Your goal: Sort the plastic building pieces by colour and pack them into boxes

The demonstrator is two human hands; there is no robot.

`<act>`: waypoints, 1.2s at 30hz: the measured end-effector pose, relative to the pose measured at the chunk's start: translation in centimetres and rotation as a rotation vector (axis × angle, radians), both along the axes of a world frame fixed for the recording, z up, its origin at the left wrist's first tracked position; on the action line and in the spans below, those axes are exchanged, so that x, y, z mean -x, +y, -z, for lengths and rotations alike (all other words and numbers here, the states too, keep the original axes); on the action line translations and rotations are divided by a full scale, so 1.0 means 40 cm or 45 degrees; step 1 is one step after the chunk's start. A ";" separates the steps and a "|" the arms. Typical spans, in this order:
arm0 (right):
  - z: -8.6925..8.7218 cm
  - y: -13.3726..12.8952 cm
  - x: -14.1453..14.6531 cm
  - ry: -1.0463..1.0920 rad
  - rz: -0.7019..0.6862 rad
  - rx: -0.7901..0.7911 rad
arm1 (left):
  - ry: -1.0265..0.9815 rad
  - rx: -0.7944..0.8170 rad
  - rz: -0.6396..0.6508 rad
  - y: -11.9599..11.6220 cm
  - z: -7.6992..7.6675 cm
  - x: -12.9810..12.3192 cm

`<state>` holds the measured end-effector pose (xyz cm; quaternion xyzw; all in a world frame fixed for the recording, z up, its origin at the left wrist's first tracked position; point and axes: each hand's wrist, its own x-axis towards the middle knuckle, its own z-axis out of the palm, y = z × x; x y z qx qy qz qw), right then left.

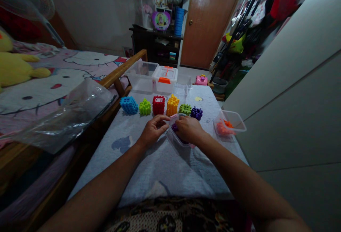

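Note:
A clear plastic box (178, 140) with purple pieces (174, 127) in it stands on the cloth-covered table (138, 186). My right hand (188, 128) reaches into this box; its fingertips are hidden among the pieces. At the box's left rim is my left hand (154, 129), thumb and fingers apart, holding nothing. Behind the hands is a row of block shapes: blue (129, 105), lime green (145, 107), red (158, 105), yellow-orange (172, 105), green (185, 109) and dark purple (196, 113).
A clear box (241, 125) with orange pieces (225, 127) sits at the table's right edge. Behind the row are a lidded box with orange latches (165, 79) and a large clear bin (142, 77). A wooden bed rail (125, 68) runs along the left.

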<state>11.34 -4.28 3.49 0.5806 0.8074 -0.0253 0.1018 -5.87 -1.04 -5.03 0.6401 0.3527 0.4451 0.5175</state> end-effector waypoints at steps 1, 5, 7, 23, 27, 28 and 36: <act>0.005 0.003 0.004 0.004 0.017 -0.017 | -0.001 0.004 0.001 0.000 0.001 0.000; 0.025 0.017 0.014 0.040 0.009 -0.067 | -0.013 0.022 0.017 0.000 0.004 0.001; 0.035 0.024 0.015 0.058 0.007 -0.074 | -0.013 0.021 0.021 -0.001 0.005 0.001; 0.049 0.022 0.017 0.134 0.025 -0.155 | 0.067 -0.071 -0.036 -0.009 -0.008 0.003; 0.012 -0.009 -0.015 0.343 -0.024 -0.188 | 0.101 -0.114 -0.044 -0.019 -0.015 0.009; 0.000 -0.023 -0.032 0.427 -0.023 -0.219 | 0.112 -0.124 -0.048 -0.021 -0.016 0.011; -0.001 -0.186 -0.217 0.708 0.295 -0.366 | 0.194 -0.049 -0.134 -0.044 -0.015 0.014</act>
